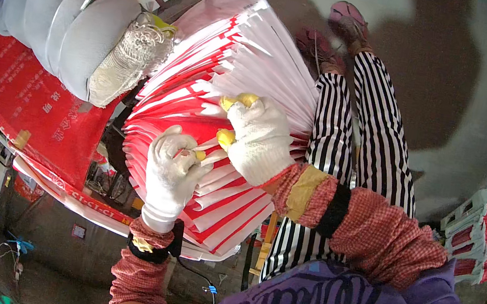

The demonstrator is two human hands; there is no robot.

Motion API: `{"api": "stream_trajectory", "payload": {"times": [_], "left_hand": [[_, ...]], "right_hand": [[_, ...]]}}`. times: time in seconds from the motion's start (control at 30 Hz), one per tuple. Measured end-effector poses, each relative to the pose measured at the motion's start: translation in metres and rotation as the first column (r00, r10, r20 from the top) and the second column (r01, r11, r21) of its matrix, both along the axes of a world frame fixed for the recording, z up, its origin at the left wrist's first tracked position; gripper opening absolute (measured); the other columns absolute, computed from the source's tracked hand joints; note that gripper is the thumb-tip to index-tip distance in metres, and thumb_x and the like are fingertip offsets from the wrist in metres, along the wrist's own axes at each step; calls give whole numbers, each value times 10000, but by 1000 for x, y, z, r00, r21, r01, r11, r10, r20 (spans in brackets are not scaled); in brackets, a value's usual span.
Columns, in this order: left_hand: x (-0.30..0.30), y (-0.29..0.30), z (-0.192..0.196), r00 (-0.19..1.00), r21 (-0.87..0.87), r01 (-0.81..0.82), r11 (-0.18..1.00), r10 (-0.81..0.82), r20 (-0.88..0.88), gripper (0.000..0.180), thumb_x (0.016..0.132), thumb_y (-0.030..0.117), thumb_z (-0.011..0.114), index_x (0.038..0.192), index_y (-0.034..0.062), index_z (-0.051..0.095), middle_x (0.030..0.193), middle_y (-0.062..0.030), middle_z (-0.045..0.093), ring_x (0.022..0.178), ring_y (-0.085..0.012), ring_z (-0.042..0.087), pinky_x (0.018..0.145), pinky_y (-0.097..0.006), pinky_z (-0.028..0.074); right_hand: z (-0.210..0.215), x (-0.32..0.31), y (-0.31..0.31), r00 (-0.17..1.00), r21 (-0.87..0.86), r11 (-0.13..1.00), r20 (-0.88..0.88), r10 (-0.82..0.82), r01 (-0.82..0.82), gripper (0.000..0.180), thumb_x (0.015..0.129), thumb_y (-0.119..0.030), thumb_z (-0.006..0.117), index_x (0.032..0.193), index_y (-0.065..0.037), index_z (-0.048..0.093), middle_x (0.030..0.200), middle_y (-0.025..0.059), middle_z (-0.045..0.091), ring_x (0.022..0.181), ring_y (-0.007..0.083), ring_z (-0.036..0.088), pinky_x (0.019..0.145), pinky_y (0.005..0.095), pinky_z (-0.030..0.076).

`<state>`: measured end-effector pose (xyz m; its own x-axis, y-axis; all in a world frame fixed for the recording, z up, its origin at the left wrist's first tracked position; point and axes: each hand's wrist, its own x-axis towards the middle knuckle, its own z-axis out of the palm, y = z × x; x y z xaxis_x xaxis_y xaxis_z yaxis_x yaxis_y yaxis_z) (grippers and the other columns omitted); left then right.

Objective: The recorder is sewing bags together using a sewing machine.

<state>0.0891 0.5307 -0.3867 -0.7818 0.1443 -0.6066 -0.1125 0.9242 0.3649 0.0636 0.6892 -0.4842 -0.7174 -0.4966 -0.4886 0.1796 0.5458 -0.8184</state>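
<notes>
A thick stack of red and white sheets [284, 51] lies fanned out before me, its folded edges spreading in pleats. Both my hands wear white knit gloves with yellow covering on some fingertips. My left hand [173, 170] is at the near left side of the stack, fingers curled and closed at a pale sheet edge [213, 155] there. My right hand [258, 138] rests over the middle of the fan, its thumb and fingers apart; the sheets under its palm are hidden.
A grey padded bundle [96, 23] bound with clear plastic lies at the left on a red printed cover [31, 95]. Another red and white stack [483, 235] stands at far right. My striped-trousered legs [380, 122] stretch alongside the fan. A dark cable [197, 271] hangs below.
</notes>
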Motion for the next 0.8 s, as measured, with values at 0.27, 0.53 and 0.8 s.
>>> {"api": "stream_trajectory", "payload": {"times": [0.27, 0.53, 0.8], "left_hand": [[0, -3, -5, 1000, 54, 14, 998, -13, -14, 324, 590, 112, 784, 743, 89, 499, 935, -45, 546, 941, -296, 552, 908, -470, 415], [-41, -19, 1, 959, 300, -68, 952, -20, 283, 218, 639, 101, 766, 721, 54, 570, 802, -46, 591, 770, -256, 590, 731, -403, 467], [-76, -16, -62, 900, -11, 405, 914, -401, -169, 323, 663, 136, 730, 948, 122, 577, 943, -39, 579, 860, -255, 568, 710, -378, 455]], "right_hand": [[-7, 5, -2, 999, -65, 997, -34, -41, 39, 225, 731, -225, 639, 930, -126, 673, 1000, 114, 602, 922, 318, 541, 815, 422, 443], [9, 5, 3, 996, -211, 974, 4, 89, -86, 143, 742, -164, 639, 825, -47, 642, 818, 145, 633, 756, 295, 618, 697, 419, 493], [21, 14, 8, 982, -231, 959, 57, 182, -165, 185, 719, -194, 644, 862, -85, 685, 846, 120, 645, 857, 304, 597, 768, 423, 474]]}}
